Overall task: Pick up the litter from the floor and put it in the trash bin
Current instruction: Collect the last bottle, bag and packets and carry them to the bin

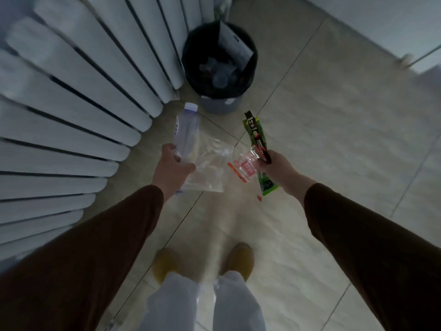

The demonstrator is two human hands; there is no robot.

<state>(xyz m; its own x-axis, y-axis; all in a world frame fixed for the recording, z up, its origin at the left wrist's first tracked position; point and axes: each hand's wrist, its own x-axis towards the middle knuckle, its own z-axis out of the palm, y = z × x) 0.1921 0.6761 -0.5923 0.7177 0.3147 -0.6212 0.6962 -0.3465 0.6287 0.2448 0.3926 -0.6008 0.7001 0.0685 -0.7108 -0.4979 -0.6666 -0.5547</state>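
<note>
The left hand [172, 163] was closed around a clear plastic bottle [186, 132] together with a transparent bag [210, 168]. The right hand [278, 167] gripped green and dark wrappers [257, 144] and a small red-printed packet [243, 167]. Both were held above the tiled floor [334, 139], near the black-lined trash bin [219, 60] beside the radiator [71, 103].

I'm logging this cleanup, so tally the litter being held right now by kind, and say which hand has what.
Plastic bottles: 1, the clear bottle in the left hand
Clear plastic bags: 1, the clear bag, also in the left hand
Snack wrappers: 3 at least, in the right hand: green wrapper, dark wrapper, red-printed clear wrapper
Total: 5
</note>
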